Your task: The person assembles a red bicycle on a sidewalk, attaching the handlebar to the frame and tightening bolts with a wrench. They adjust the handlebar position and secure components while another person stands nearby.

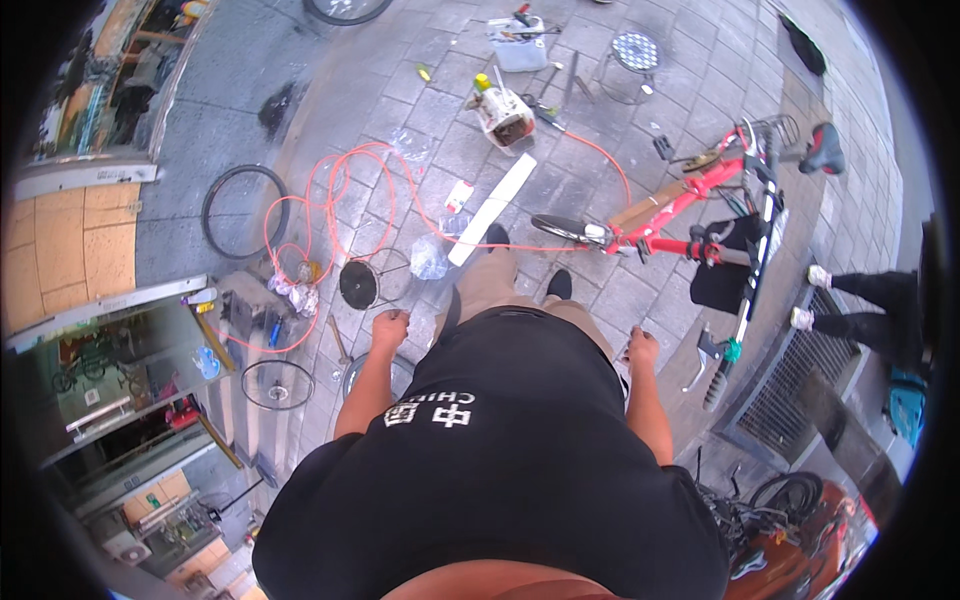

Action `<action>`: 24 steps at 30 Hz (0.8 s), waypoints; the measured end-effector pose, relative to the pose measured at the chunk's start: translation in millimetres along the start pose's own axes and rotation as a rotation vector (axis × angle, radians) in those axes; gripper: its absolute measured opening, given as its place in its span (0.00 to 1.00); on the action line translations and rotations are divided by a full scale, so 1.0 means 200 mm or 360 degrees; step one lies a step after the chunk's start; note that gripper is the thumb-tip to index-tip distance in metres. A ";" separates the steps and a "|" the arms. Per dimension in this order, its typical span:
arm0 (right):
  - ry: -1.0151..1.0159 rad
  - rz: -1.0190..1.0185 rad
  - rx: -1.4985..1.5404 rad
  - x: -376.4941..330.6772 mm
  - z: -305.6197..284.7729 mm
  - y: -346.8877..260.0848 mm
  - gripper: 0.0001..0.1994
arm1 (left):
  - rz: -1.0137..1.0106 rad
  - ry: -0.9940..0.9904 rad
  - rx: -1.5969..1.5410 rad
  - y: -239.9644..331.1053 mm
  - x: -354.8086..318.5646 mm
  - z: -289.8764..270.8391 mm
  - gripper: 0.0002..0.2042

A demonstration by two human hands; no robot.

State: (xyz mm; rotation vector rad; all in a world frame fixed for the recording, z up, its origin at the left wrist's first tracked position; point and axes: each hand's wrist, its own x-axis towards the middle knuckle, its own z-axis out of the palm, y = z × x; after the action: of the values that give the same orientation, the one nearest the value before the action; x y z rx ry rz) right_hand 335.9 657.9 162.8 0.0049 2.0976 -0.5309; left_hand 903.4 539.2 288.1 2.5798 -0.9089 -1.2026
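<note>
My left hand (391, 327) hangs beside my left thigh, fingers curled in, with nothing visible in them. Nearest to it are a round black-topped stool (358, 285) and a bare wheel rim (277, 386) on the ground. On my other side, my right hand (641, 347) hangs with loosely bent fingers slightly apart, holding nothing I can see. A red bicycle (672, 246) stands ahead to the right, its handlebar grip (715, 388) and brake lever (695, 374) closest to that hand. Neither hand touches the bicycle.
An orange hose (392, 200) loops across the paving toward the bicycle. Ahead lie a white strip (493, 210), a tool bucket (503, 118), a clear bin (521, 48) and a checked stool (636, 52). A tyre (245, 211) lies left. Someone's legs (865, 308) show at right.
</note>
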 end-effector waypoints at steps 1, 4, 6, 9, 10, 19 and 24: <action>-0.0013 0.0036 0.0000 -0.01 -0.01 -0.02 0.24 | 0.0019 -0.0003 0.0024 0.03 0.01 0.00 0.18; 0.0019 0.0099 0.0012 -0.02 -0.02 -0.03 0.24 | 0.0090 -0.0050 0.0155 0.12 0.11 -0.03 0.18; 0.0048 0.0126 0.0012 -0.04 0.01 0.00 0.24 | 0.0142 -0.0124 0.0298 0.14 0.23 -0.04 0.18; 0.0142 0.0210 0.0062 -0.10 0.03 0.01 0.20 | 0.0090 -0.0192 0.0227 0.31 0.31 -0.05 0.18; 0.0153 0.0191 0.0018 -0.12 0.05 0.02 0.20 | 0.0074 -0.0239 0.0230 0.34 0.38 -0.06 0.18; 0.0256 -0.0022 0.0003 -0.46 0.37 -0.24 0.21 | 0.0213 -0.0462 0.0298 0.61 0.99 -0.28 0.18; 0.0505 -0.0355 -0.0025 -0.73 0.56 -0.53 0.21 | 0.0588 -0.0582 0.0878 0.82 1.46 -0.27 0.20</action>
State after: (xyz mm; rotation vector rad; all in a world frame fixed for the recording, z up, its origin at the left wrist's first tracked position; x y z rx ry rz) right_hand 485.8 549.6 267.4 -0.1657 2.4285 -0.6835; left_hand 1011.3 230.0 197.6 2.4033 -1.9345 -1.4921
